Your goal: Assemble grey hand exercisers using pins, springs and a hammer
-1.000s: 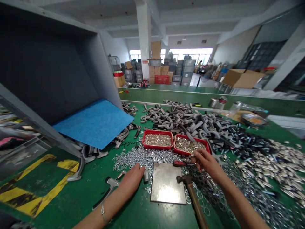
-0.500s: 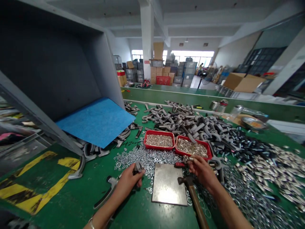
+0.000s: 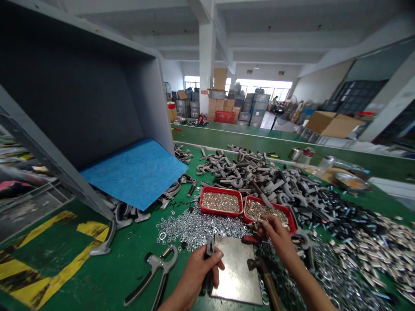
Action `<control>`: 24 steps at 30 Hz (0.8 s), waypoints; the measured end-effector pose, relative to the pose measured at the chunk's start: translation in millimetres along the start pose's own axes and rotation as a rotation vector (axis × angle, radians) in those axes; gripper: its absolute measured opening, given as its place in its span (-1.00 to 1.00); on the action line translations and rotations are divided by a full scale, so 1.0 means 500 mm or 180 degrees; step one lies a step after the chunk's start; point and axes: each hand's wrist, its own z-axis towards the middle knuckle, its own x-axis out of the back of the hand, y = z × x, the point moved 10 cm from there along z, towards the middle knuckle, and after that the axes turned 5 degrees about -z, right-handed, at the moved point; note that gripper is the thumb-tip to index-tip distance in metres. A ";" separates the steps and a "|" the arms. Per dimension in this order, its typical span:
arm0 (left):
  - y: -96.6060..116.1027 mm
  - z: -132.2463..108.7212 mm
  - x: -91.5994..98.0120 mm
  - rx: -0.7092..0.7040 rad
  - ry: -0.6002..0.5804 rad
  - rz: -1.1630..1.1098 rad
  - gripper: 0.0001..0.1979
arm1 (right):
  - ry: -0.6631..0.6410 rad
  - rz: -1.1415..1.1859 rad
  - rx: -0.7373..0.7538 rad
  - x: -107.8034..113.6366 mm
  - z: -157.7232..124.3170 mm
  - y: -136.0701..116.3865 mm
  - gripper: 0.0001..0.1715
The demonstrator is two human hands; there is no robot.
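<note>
A dark metal part (image 3: 208,258) is gripped tight in the left hand (image 3: 201,274). It is held upright at the near left corner of a flat metal plate (image 3: 240,268), which lies on the green bench (image 3: 106,276). The right hand (image 3: 275,235) is held at the near edge of the right red tray (image 3: 246,214). Its fingers are curled, but it cannot be told if something small is pinched in them.

Not much seems to be done. Only one gray handle piece (image 3: 155,272) that looks put together is seen, just left of the left hand. A lot seems to be left. A big heap of gray curved parts (image 3: 256,170) is spread across the bench behind the trays. A wide pile of washers (image 3: 194,224) is spread in front of them.

A hammer (image 3: 259,272) is laid by the right edge of the plate, under the right wrist. A red-handled tool (image 3: 248,239) is laid just beyond the plate.

The left red tray (image 3: 220,214) is filled with small shiny bits. The right red tray is filled with small shiny pins, and a gray part is laid across its far rim. A large gray bin (image 3: 97,99) is tipped on its side at the left. Nothing is seen in it but a blue mat (image 3: 136,172), which sticks out over the bench.
</note>
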 end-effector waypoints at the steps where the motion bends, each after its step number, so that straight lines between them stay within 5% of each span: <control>1: -0.003 0.005 0.002 -0.0034 0.0044 0.0049 -0.57 | -0.0043 0.0113 -0.0077 -0.007 -0.003 0.008 -0.70; 8: -0.021 0.030 0.019 -0.0169 0.0173 0.0167 -0.57 | -0.0274 0.0702 -0.0382 -0.042 -0.017 0.035 -0.62; 15: 0.007 0.024 0.016 -0.0357 0.0238 0.0526 -0.64 | -0.0565 0.0874 -0.0447 -0.078 -0.030 0.026 -0.71; 24: 0.018 -0.020 -0.018 -0.0213 0.0023 0.0179 -0.66 | -0.1297 0.1523 -0.1169 -0.204 -0.191 0.043 -0.72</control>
